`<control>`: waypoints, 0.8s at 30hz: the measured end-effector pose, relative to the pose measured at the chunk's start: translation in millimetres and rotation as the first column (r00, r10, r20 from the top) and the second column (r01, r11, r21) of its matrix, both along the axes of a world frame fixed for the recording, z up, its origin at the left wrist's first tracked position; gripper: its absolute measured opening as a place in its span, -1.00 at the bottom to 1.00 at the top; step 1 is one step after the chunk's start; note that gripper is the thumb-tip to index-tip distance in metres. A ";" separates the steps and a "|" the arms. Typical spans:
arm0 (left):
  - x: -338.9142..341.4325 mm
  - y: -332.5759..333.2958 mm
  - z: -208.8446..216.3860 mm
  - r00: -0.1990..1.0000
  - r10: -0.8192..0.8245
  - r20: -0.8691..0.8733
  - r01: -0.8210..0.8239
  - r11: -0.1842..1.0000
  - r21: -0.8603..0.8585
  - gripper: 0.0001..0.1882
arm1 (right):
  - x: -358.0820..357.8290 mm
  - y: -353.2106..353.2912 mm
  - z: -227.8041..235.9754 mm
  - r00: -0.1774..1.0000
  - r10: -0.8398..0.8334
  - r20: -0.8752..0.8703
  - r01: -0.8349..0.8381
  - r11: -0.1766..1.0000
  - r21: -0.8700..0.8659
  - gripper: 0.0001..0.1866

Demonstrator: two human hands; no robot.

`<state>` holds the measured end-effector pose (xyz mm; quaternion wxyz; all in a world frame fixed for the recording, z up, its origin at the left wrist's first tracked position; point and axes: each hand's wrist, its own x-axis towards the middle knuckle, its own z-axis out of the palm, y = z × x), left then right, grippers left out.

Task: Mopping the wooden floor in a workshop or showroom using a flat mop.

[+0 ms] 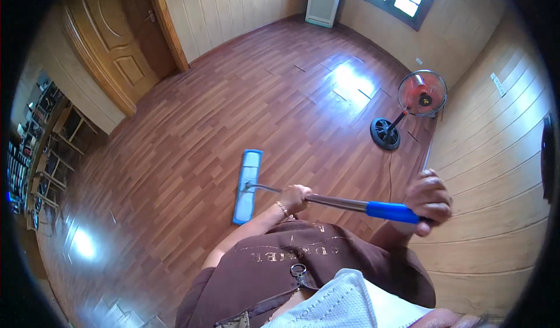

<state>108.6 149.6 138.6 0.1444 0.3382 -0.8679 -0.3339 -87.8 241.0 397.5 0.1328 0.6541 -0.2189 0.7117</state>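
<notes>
In the head view, your left hand point(294, 198) is closed around the metal pole point(338, 202) of the flat mop, well down toward the head. Your right hand point(429, 198) is curled around the top end, just past the blue grip point(392, 212). The blue-edged mop head point(249, 179) lies on the wood-patterned floor point(192, 153), ahead of you and left of your left hand.

The step in hand looks like wiping the floor. The next move probably calls for pushing the head with both hands, keeping it flat and clear of the standing fan point(423, 94) and its cord.

The underside of the mop head is out of sight, so you can't tell how wet or dirty it is. Your fingers cover the very end of the handle. Your brown top point(256, 275) blocks the floor nearest you, and the items along the left rim are too small and bent to make out.
</notes>
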 end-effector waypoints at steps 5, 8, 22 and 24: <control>93.9 23.4 -10.6 0.940 0.311 -0.139 -0.330 0.934 -0.141 -0.60 | 50.6 -31.2 12.1 0.806 0.557 -0.200 -0.493 0.818 0.295 -0.61; 149.1 39.1 -21.9 0.864 0.473 -0.172 -0.497 0.857 -0.136 -0.59 | 97.9 -38.7 -3.8 0.648 0.745 -0.155 -0.667 0.654 0.356 -0.77; 385.8 51.6 -174.9 0.427 0.827 -0.366 -0.890 0.455 -0.010 -0.63 | 266.9 -123.7 -62.3 -0.050 0.996 0.080 -0.736 -0.090 0.670 -0.93; 344.0 36.6 -97.0 0.381 0.872 -0.307 -0.875 0.447 0.185 -0.70 | 266.4 -146.1 -69.6 -0.074 0.993 0.093 -0.701 -0.119 0.703 -0.96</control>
